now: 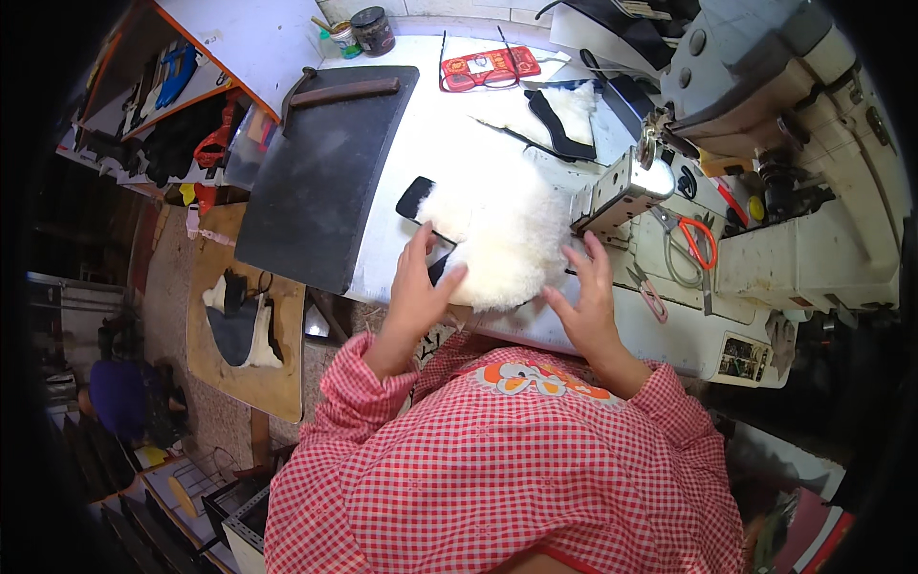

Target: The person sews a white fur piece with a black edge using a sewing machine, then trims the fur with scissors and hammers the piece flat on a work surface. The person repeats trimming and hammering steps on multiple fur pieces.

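Observation:
A fluffy cream-white fleece piece (512,225) with black backing lies on the white table, fur side up. A black tab (415,198) sticks out from its left side, and more black edge shows lower down. At the lower left edge of the fleece is my left hand (418,290), thumb and fingers apart, close against the black edge. My right hand (590,306) hovers by its lower right edge with fingers spread, holding nothing. Just beyond the right fingers stands the sewing machine's arm (622,191).
On the right rises the sewing machine (775,105), with orange-handled scissors (706,241) and pink snips (651,297) beside it. A hammer (344,91) rests on a black mat (330,182) at left. Glasses (483,81), another fleece piece (564,120) and jars (373,32) lie farther back.

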`<state>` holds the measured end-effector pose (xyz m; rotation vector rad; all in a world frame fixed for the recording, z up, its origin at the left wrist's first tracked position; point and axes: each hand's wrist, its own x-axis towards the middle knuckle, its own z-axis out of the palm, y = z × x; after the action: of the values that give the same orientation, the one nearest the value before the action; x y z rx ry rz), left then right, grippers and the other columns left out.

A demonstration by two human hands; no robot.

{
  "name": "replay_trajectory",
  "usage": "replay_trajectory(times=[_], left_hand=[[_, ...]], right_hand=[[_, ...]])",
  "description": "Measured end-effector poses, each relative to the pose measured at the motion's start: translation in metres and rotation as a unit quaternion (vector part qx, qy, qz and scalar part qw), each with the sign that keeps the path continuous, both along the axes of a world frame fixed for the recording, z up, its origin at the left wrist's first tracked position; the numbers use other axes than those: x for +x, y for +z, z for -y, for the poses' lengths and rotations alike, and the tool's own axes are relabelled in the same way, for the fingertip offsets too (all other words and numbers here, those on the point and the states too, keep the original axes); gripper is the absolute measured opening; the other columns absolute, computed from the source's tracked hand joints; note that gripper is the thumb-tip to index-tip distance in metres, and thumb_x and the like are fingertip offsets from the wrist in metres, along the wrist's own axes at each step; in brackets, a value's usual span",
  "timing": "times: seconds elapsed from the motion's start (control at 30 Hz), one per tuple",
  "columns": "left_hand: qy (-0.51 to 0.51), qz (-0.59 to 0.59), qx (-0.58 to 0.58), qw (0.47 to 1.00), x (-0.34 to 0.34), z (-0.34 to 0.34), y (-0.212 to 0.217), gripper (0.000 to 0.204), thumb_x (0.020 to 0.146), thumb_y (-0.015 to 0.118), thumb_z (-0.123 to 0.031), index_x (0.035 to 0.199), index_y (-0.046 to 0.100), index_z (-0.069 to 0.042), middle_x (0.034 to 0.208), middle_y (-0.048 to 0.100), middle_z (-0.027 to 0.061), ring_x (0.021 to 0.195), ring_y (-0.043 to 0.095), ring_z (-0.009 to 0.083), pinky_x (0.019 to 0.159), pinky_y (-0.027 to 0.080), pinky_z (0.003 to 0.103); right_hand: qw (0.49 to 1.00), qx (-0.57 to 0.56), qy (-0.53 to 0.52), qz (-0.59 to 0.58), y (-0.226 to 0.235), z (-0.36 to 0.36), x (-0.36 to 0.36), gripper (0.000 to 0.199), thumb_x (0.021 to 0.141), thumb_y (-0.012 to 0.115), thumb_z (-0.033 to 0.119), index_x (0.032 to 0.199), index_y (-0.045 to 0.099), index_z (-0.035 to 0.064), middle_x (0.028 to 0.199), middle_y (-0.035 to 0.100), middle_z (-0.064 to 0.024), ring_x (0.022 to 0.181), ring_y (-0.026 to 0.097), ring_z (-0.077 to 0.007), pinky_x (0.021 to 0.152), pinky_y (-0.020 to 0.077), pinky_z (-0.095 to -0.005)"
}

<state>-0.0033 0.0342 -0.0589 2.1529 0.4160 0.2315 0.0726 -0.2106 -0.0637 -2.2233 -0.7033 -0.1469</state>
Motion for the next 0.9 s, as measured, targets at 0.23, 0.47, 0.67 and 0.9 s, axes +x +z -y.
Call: replay_trajectory(times=[0.23, 0.47, 0.67, 0.9], left_hand=[[-0.027, 0.089, 0.279, 0.956, -0.024, 0.006, -0.002, 0.040, 0.067, 0.065, -0.009, 0.107, 0.061, -0.004, 0.092, 0.057, 0.0102, 0.085, 0.051, 0.0317, 0.075, 0.038, 0.044], [-0.162, -0.016, 0.456, 0.875, -0.035, -0.036, 0.030, 0.041, 0.071, 0.063, -0.004, 0.112, 0.061, -0.006, 0.136, 0.047, 0.0167, 0.132, 0.040, 0.0346, 0.112, 0.022, 0.058], [-0.170, -0.009, 0.223, 0.960, -0.037, 0.027, 0.005, 0.076, 0.069, 0.077, -0.023, 0.135, 0.045, -0.004, 0.145, 0.036, 0.0215, 0.134, 0.035, 0.0399, 0.110, 0.022, 0.063], [-0.258, 0.136, 0.308, 0.906, -0.025, -0.008, -0.025, 0.036, 0.078, 0.066, -0.013, 0.114, 0.062, -0.011, 0.127, 0.056, 0.0131, 0.123, 0.050, 0.0342, 0.104, 0.034, 0.061]], right_hand=[[0.955, 0.156, -0.013, -0.254, -0.016, -0.019, 0.019, 0.062, 0.078, 0.074, 0.016, 0.133, 0.047, 0.0023, 0.132, 0.046, -0.0167, 0.112, 0.051, -0.0263, 0.092, 0.0454, -0.0346], [0.980, 0.099, 0.006, -0.173, -0.027, -0.022, 0.024, 0.064, 0.078, 0.073, 0.015, 0.134, 0.045, 0.0017, 0.118, 0.054, -0.0154, 0.095, 0.057, -0.0234, 0.086, 0.0482, -0.0340], [0.883, 0.232, 0.040, -0.405, -0.007, -0.057, 0.035, 0.061, 0.082, 0.069, 0.011, 0.135, 0.041, 0.0005, 0.096, 0.063, -0.0098, 0.073, 0.059, -0.0157, 0.063, 0.0492, -0.0272], [0.797, 0.159, 0.070, -0.578, 0.024, -0.027, -0.012, 0.037, 0.087, 0.065, 0.008, 0.120, 0.050, -0.0001, 0.102, 0.062, -0.0067, 0.079, 0.058, -0.0109, 0.063, 0.0472, -0.0228]])
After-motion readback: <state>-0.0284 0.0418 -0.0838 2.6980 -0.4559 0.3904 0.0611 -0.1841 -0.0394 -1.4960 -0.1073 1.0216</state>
